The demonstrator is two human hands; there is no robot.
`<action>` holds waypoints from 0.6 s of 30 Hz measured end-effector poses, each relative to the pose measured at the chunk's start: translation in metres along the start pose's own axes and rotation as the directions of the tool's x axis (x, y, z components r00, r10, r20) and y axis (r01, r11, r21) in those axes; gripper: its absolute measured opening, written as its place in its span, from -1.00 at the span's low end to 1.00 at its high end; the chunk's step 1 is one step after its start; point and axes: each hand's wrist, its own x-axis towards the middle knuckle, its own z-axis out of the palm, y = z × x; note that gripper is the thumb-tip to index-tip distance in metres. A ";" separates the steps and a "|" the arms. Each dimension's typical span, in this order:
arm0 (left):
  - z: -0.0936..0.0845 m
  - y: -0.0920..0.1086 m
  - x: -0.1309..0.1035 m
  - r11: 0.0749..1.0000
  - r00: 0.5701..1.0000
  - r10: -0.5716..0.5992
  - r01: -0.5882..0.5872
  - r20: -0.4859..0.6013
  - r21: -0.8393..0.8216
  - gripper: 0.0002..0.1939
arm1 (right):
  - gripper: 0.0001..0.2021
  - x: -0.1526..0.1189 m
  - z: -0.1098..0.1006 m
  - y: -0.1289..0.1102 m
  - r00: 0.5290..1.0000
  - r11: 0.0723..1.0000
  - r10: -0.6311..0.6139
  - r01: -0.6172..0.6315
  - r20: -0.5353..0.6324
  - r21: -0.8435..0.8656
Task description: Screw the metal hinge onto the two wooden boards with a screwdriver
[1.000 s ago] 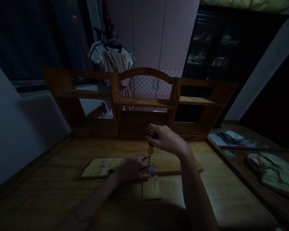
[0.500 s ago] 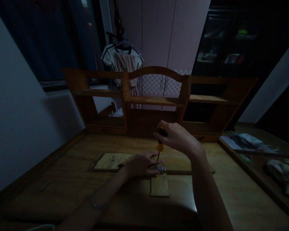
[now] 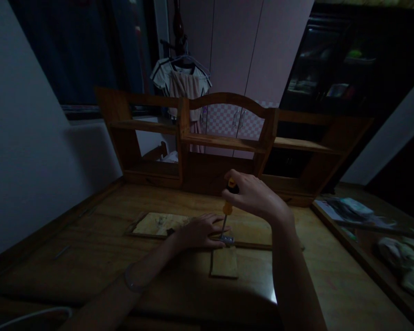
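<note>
A screwdriver with a yellow and black handle stands nearly upright, and my right hand is wrapped round its top. Its tip meets a small metal bracket lying where a long wooden board and a short wooden piece come together. My left hand lies on the long board with fingers spread, its fingertips beside the bracket and the screwdriver shaft. Whatever screw is under the tip is too small to make out.
A wooden shelf unit stands along the back of the table. Papers and a plastic bag lie at the right, near a pale cloth bundle. A white cable runs at the lower left.
The camera view has shifted slightly. My right hand still grips the screwdriver at the bracket, with its fingers turned a little on the handle; my left hand stays on the board.
</note>
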 end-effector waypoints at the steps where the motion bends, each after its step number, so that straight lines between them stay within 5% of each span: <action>1: 0.001 -0.001 0.000 1.000 1.000 0.002 -0.002 -0.002 -0.005 -0.42 | -0.70 0.000 0.000 0.000 1.000 1.000 -0.015 0.015 0.004 0.015; 6: 0.003 -0.002 -0.001 1.000 1.000 0.008 -0.009 -0.018 -0.024 -0.40 | -0.77 0.001 0.000 0.000 1.000 1.000 -0.027 0.027 0.001 0.014; 12: 0.004 -0.005 0.001 1.000 1.000 0.011 -0.011 0.005 -0.018 -0.30 | -0.68 -0.001 -0.002 -0.006 0.997 0.977 0.076 -0.079 -0.025 -0.197; 18: 0.004 -0.007 0.000 1.000 0.999 -0.004 0.004 0.032 -0.019 -0.29 | -0.79 0.001 -0.001 0.001 0.999 0.998 -0.049 0.049 0.015 0.033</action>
